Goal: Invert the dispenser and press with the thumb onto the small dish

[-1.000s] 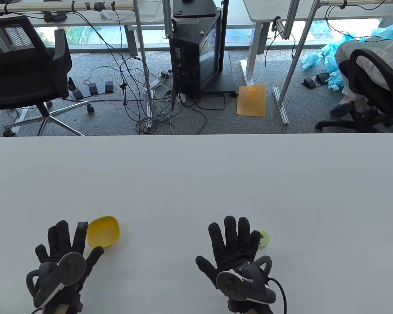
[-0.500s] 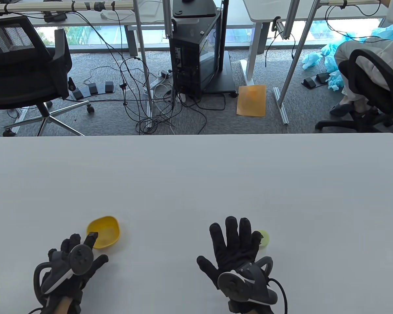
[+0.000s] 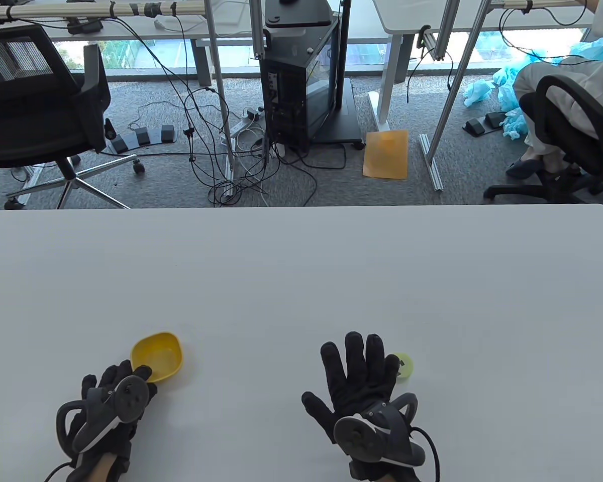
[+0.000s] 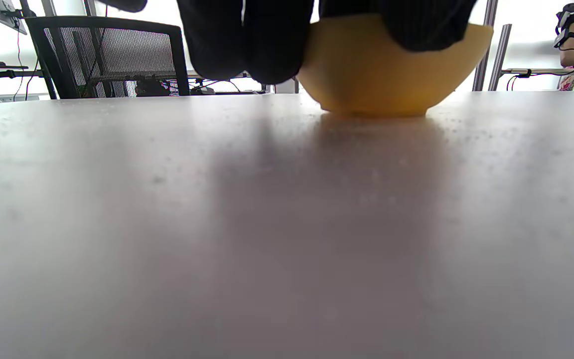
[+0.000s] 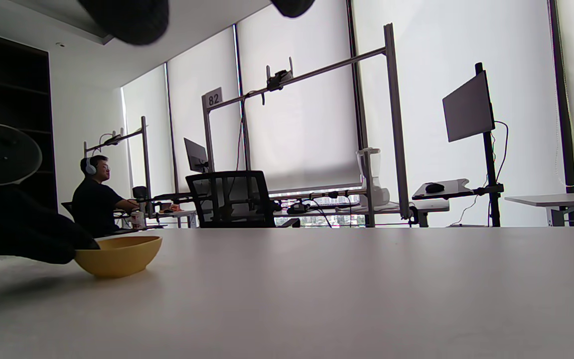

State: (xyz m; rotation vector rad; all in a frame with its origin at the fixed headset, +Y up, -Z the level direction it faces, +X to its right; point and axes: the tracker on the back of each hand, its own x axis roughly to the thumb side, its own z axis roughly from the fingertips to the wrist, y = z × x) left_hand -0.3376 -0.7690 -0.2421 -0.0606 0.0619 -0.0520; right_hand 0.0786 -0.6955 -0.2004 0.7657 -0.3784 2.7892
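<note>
From above, the left hand (image 3: 111, 401) sits at the near left of the white table (image 3: 301, 281), its fingers (image 3: 143, 372) curled against the near rim of the small yellow dish (image 3: 157, 355). The tracker on the back of the hand covers most of the contact, so from this angle alone I cannot tell how firm the hold is. The left wrist view fills that in: two dark fingers (image 4: 247, 40) lie against the dish's (image 4: 371, 75) outer wall on one side and another dark part of the hand (image 4: 426, 25) comes over its rim on the other, so the hand grips the dish. The dish stands upright with its base flat on the table (image 4: 167, 224).

The right hand (image 3: 362, 386) lies flat on the table, palm down, fingers spread wide and gripping nothing. Just past its little-finger side a pale green round thing, the dispenser (image 3: 404, 365), peeks out on the table, partly hidden by the hand; whether they touch I cannot tell. The right wrist view misses the dispenser entirely. It shows only dark fingertips (image 5: 127, 17) at the top edge, and far to the left the dish (image 5: 119, 255) with the left hand (image 5: 18, 234) against it.
</note>
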